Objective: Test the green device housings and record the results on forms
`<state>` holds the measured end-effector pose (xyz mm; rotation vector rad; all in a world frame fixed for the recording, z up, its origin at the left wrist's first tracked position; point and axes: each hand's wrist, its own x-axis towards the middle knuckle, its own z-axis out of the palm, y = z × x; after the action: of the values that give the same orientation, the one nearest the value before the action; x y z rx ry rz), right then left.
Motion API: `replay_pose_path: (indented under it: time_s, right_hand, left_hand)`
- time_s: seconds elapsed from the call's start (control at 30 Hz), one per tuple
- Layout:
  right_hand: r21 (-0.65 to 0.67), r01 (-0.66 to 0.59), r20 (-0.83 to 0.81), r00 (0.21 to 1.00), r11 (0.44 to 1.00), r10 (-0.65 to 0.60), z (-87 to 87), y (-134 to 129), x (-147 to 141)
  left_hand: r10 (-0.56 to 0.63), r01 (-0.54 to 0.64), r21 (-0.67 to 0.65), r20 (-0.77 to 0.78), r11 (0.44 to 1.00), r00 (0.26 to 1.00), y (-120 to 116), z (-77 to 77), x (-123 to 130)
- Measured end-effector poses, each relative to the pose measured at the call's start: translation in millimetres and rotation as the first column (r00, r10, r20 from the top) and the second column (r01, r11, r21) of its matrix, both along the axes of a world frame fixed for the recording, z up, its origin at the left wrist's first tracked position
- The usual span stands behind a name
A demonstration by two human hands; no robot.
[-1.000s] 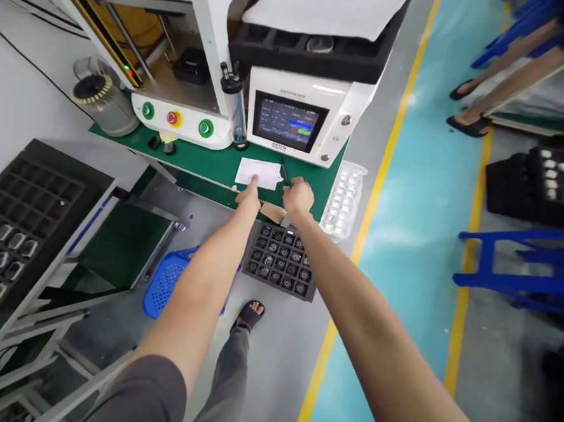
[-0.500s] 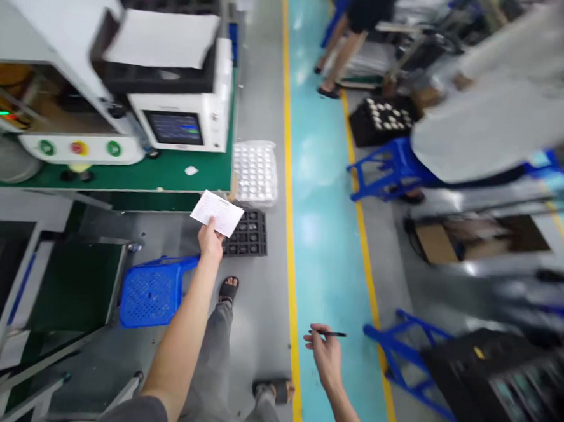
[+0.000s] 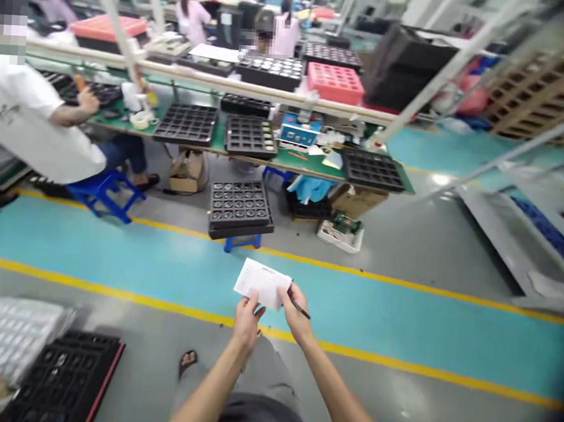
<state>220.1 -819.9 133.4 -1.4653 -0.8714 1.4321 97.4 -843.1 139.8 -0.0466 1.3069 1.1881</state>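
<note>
A white printed paper slip [image 3: 264, 281] is held in front of my body, above the walkway. My left hand [image 3: 246, 320] pinches its lower left edge, thumb on top. My right hand [image 3: 297, 314] grips the slip's right end with its thumb and also holds a dark pen [image 3: 301, 309], which points down and to the right. The print on the slip is too small to read. Beyond the slip, a black tray with round parts [image 3: 239, 205] sits on a blue stool [image 3: 242, 242].
A long green workbench [image 3: 209, 144] carries black trays and a blue device [image 3: 299, 132]. On the left, a co-worker in a white shirt [image 3: 39, 120] sits on a blue stool [image 3: 104, 190]. Black trays [image 3: 69, 370] and wrapped trays [image 3: 12, 328] lie at lower left. A white box [image 3: 340, 235] stands under the bench.
My view has swung right, from the machine bench to the long workbench. My hands, apart before, have come together, and my right hand now also touches the slip while keeping the pen.
</note>
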Motion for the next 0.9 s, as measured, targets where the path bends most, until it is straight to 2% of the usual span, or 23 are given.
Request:
replay_pose_path:
  time_s: [0.07, 0.13, 0.23, 0.3, 0.33, 0.43, 0.53, 0.67, 0.73, 0.8, 0.83, 0.9]
  right_hand:
    - [-0.053, 0.017, -0.029, 0.999, 0.998, -0.019, 3.5, 21.7, 57.4]
    - [-0.106, -0.004, -0.055, 0.998, 0.994, -0.002, 3.3, 41.4, 101.2]
    - [-0.147, -0.052, -0.07, 0.997, 0.988, 0.042, -5.9, 68.5, 142.0]
    - [-0.168, -0.081, -0.08, 0.994, 0.982, 0.068, -18.0, 87.9, 157.6]
    - [-0.179, -0.087, -0.083, 0.994, 0.98, 0.074, -25.5, 99.8, 163.7]
    - [-0.228, -0.061, -0.067, 0.997, 0.972, 0.047, -52.5, 153.3, 180.5]
    - [-0.213, 0.029, 0.052, 0.998, 0.977, -0.018, -83.4, 243.1, 201.8]
    - [-0.092, 0.096, 0.213, 0.974, 0.991, -0.074, -127.7, 404.8, 236.6]
    - [-0.036, 0.11, 0.258, 0.961, 0.993, -0.097, -153.4, 486.2, 253.1]
    - [0.009, 0.117, 0.289, 0.95, 0.993, -0.115, -180.8, 557.1, 267.0]
    - [0.029, 0.119, 0.304, 0.945, 0.992, -0.123, -194.0, 587.0, 272.5]
    - [0.059, 0.092, 0.353, 0.929, 0.994, -0.107, -216.4, 634.1, 280.3]
  left_hand:
    - [-0.143, 0.143, 0.003, -0.076, 0.99, 0.987, 30.1, 9.8, 29.9]
    - [-0.303, 0.309, 0.011, -0.166, 0.951, 0.939, 62.8, 16.4, 45.4]
    - [-0.55, 0.569, 0.005, -0.25, 0.822, 0.797, 112.7, 12.0, 57.7]
    - [-0.631, 0.663, 0.018, -0.29, 0.748, 0.72, 144.7, -3.9, 67.5]
    - [-0.643, 0.684, 0.027, -0.317, 0.729, 0.697, 161.2, -15.5, 73.8]
    - [-0.626, 0.706, 0.05, -0.421, 0.706, 0.656, 220.9, -57.6, 97.5]
    - [-0.605, 0.726, 0.074, -0.499, 0.684, 0.621, 311.4, -98.2, 122.6]
    - [-0.534, 0.708, 0.06, -0.613, 0.703, 0.582, 477.9, -141.1, 146.8]
    - [-0.468, 0.696, 0.055, -0.702, 0.716, 0.537, 562.7, -162.3, 155.1]
    - [-0.336, 0.759, 0.044, -0.879, 0.649, 0.339, 635.5, -184.4, 162.1]
    - [-0.286, 0.808, 0.01, -0.933, 0.59, 0.22, 665.4, -195.0, 165.0]
    - [-0.212, 0.887, -0.105, -0.977, 0.449, -0.008, 710.8, -213.6, 168.9]
